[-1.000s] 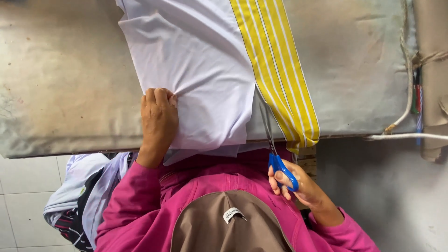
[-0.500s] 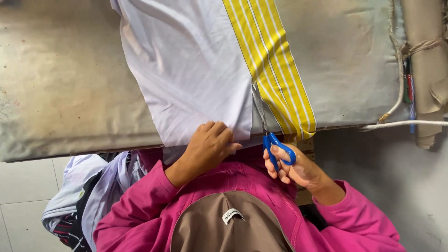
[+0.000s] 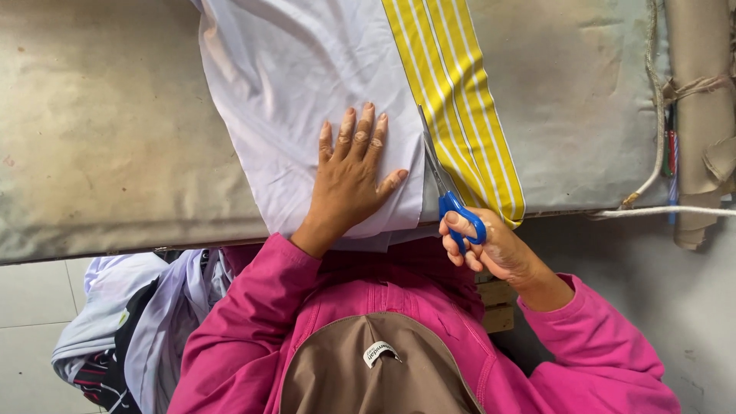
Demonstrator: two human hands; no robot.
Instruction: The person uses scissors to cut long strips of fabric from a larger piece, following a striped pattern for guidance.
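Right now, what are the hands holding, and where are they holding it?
The right hand holds blue-handled scissors by the handle loops. The left hand holds nothing; it presses flat on the white cloth.

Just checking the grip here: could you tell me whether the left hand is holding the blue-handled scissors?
No, the left hand lies flat on the white fabric; the right hand holds the scissors.

Head camera looks straight down, close over table (image 3: 115, 153).
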